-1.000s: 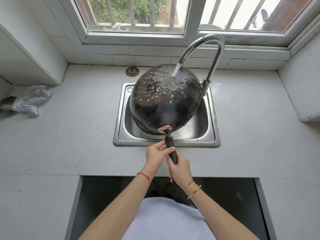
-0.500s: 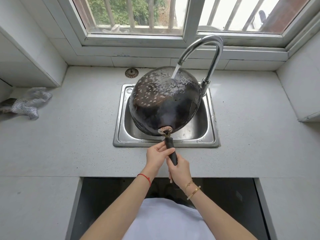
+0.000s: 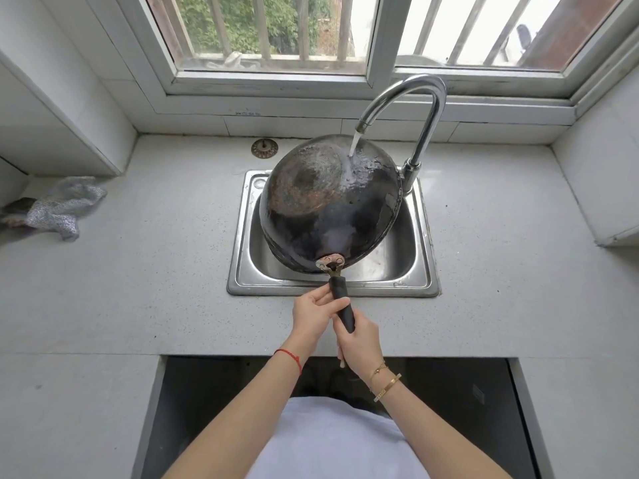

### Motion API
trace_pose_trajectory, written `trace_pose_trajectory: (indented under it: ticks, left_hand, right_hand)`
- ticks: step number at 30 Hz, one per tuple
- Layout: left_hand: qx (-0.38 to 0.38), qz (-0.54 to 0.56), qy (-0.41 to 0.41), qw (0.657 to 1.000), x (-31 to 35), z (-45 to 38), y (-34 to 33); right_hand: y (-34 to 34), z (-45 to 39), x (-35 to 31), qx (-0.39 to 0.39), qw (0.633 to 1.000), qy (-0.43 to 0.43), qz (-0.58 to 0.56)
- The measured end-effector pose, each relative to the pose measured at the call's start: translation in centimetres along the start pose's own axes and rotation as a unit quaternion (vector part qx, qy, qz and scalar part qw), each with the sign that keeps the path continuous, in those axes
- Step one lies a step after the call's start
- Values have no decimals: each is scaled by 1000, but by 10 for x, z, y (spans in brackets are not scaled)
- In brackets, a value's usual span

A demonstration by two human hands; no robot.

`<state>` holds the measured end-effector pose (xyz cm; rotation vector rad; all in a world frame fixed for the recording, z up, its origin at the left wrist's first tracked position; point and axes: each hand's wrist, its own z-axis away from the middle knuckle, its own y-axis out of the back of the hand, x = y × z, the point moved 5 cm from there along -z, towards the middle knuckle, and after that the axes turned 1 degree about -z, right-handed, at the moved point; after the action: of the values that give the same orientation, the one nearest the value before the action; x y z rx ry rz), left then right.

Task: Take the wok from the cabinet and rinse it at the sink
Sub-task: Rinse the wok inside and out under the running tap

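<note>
Both your hands are wrapped around the wok's black handle (image 3: 342, 305): your left hand (image 3: 316, 314) grips it nearer the pan, thumb lying across the top, and your right hand (image 3: 361, 342) clasps the near end, fingers curled under it. The handle runs from your hands up to a worn metal bracket (image 3: 330, 261) riveted to the pan.

You hold the wok (image 3: 328, 205) turned over above the stainless steel sink (image 3: 420, 271), its dark, rust-patched underside facing up at you and its rim tilted down into the basin. Most of the basin is hidden behind it. The stream of water (image 3: 354, 144) from the curved chrome faucet (image 3: 420, 108) lands on the far upper part of the underside and spreads in a wet sheen down the right side.

A red string (image 3: 289, 356) circles your left wrist; gold bracelets (image 3: 385, 382) sit on your right. The sink is set in a pale speckled countertop (image 3: 138, 271). A round metal sink strainer (image 3: 264, 148) lies on the counter just beyond the basin's far left corner, and a crumpled silvery scouring cloth (image 3: 58, 209) lies well off to the left. Behind the faucet is a barred window (image 3: 269, 29).
</note>
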<state>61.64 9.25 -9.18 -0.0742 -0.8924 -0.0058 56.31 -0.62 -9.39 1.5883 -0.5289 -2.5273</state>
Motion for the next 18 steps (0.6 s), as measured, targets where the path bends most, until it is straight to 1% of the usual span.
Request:
trace_pose_trajectory:
  ticks: [8, 18]
  left_hand:
    - [1, 0, -3, 1000, 0, 5, 2]
    - [-30, 59, -10, 998, -8, 18, 2]
  right_hand:
    - [1, 4, -2, 9, 1000, 12, 20]
    - [6, 15, -4, 33, 993, 47, 99]
